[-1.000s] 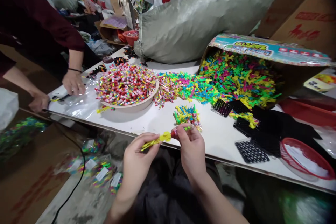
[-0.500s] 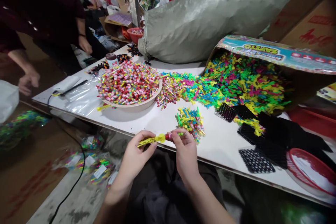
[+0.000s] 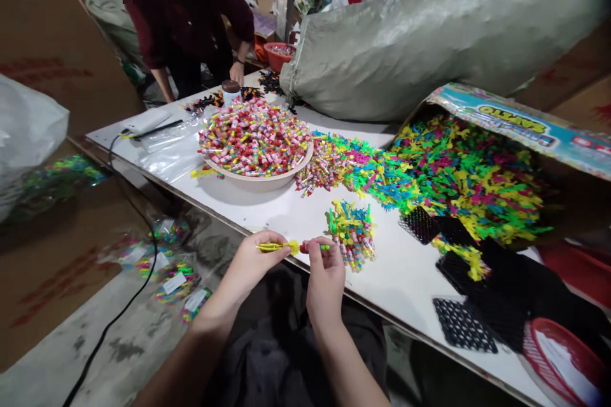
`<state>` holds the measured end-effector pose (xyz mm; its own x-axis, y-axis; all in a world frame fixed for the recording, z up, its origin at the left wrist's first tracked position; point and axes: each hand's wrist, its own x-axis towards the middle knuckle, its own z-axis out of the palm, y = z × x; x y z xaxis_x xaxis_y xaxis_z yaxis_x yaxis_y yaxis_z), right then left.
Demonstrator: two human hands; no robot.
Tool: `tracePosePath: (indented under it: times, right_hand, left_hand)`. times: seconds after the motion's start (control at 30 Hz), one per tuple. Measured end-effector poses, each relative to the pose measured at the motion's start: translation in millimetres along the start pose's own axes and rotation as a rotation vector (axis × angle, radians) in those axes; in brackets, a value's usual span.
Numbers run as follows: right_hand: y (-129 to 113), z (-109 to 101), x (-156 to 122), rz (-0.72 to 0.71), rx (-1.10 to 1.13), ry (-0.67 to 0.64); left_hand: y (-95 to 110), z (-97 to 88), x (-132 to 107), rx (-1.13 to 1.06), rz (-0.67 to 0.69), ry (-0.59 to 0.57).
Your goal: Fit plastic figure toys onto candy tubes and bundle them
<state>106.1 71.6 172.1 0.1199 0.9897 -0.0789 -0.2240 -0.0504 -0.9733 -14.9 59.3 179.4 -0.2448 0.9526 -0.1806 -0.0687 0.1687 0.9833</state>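
Between the thumb and fingers of my left hand (image 3: 255, 261) is a yellow plastic figure (image 3: 273, 246), its rounded end pointing right. My right hand (image 3: 327, 270) pinches a small candy-filled tube (image 3: 312, 247) with a red end and a green end. The tube's red end faces the figure's rounded end, close to it; whether they touch I cannot tell. Just beyond my right hand lies a small pile of figures joined to tubes (image 3: 352, 235). A beige bowl (image 3: 260, 182) heaped with tubes stands farther back, with loose tubes (image 3: 321, 165) beside it.
Many coloured plastic figures (image 3: 472, 178) spill from a printed carton (image 3: 506, 122) on the right. Black perforated trays (image 3: 465, 324) and a red basket (image 3: 563, 356) lie near the table's right side. A large grey-green sack (image 3: 405, 44) rests behind. A person (image 3: 191, 32) stands across the table.
The view has swung left, and the person across the table now stands nearer its far end, leaning on it. My hands still hold the figure and the tube end to end.
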Motion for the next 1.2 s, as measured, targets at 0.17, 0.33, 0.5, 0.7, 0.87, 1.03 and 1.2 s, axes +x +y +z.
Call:
tracePosePath:
  times: [0.17, 0.33, 0.5, 0.7, 0.87, 1.03, 1.2]
  right_hand:
    - [10.4, 4.7, -0.6, 0.005, -0.028, -0.058]
    - [11.5, 6.9, -4.8, -0.014, -0.061, -0.101]
    - [8.3, 2.5, 3.8, -0.019, -0.098, -0.144]
    - [7.6, -35.2, 21.1, 0.079, -0.197, -0.365]
    - [4.1, -103.3, 34.5, 0.061, -0.286, -0.252]
    - [15.2, -180.0, 84.2, -0.168, -0.234, 0.277]
    - [52.1, -203.1, 126.9, -0.182, -0.617, 0.343]
  left_hand:
    - [-12.2, -9.2, 0.6, -0.131, -0.1, -0.109]
    - [-18.4, -12.2, -4.4, -0.188, -0.131, -0.094]
    - [-16.5, -13.2, -0.7, -0.118, -0.083, -0.08]
    - [-15.1, -17.2, 9.7, 0.081, -0.04, -0.338]
    - [-43.6, -10.0, 32.9, 0.056, 0.035, -0.491]
    - [-69.7, 34.5, 79.8, 0.443, 0.283, -0.293]
    - [-81.9, 85.9, 105.5, 0.609, 0.405, -0.177]
